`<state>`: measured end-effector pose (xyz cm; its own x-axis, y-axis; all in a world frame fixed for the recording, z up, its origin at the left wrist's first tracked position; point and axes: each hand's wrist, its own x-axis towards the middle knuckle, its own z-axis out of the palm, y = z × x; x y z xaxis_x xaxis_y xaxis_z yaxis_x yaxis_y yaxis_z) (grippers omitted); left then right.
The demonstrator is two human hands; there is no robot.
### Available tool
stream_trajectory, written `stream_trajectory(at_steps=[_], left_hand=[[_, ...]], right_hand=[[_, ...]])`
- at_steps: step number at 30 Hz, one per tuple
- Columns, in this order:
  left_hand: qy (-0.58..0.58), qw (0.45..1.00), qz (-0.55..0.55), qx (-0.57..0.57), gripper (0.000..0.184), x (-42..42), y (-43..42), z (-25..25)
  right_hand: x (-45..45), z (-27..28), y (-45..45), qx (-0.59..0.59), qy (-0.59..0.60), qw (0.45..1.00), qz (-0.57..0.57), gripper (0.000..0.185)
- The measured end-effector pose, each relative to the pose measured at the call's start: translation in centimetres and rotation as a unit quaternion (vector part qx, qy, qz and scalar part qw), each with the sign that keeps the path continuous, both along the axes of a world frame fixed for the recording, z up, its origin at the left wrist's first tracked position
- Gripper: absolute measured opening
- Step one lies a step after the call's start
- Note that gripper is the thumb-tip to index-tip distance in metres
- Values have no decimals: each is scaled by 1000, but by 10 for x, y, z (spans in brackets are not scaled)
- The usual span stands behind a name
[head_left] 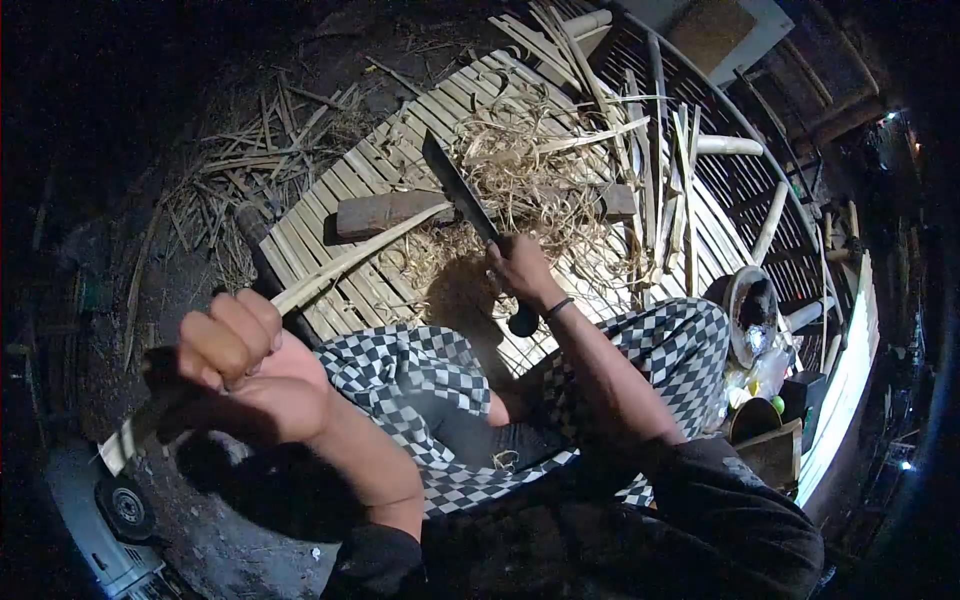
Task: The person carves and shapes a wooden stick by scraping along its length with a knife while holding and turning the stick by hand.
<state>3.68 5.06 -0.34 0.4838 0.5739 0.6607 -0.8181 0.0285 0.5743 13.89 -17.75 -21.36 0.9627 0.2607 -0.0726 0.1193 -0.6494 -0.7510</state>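
A slatted bamboo platform [395,135] is brightly lit at the centre, surrounded by dark ground [250,550]. A vehicle [88,535] is partly seen at lower left; small lights [906,465] are scattered along the right.

On my remote feed, the left hand [250,365] hides the middle of the pale strip [350,258] in its fist. The right hand [522,270] covers most of the handle of the knife [458,190] from me. I lose part of the wooden block [375,213] under curled shavings [515,165], and most of the legs under the checked cloth [395,370]. The bottom edge cuts off the dark shirt [570,540] and a vehicle [108,545]. I cannot make out what the oval dish [736,312] holds, and the bright spots [906,466] at right are too small to identify.
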Motion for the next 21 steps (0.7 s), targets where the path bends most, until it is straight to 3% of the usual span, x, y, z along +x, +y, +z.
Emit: stream_trajectory(at_steps=[5, 7, 8, 11, 16, 19, 21], left_hand=[[-18, 999, 16, -35, 37, 4, 1, 3], [-11, 999, 27, -38, 37, 4, 0, 6], [-3, 999, 37, -39, 37, 4, 0, 6], [-14, 998, 27, -48, 38, 5, -3, 6], [-14, 1000, 23, -8, 43, 0, -3, 8], [-35, 999, 9, -17, 44, -1, 2, 5], [-40, 999, 0, -25, 45, 1, 3, 4]], right_hand=[[-16, 30, 13, -53, -18, 998, -14, 19], [-23, 45, 21, -31, -109, 993, 17, 22], [-24, 40, 26, 32, -201, 979, 14, 15], [-26, 53, 29, 26, -205, 978, 27, 14], [-1, -31, 13, -106, -166, 979, 54, 16], [-2, -11, 13, -133, -110, 983, 62, 17], [-16, 31, 22, -89, -151, 983, 57, 16]])
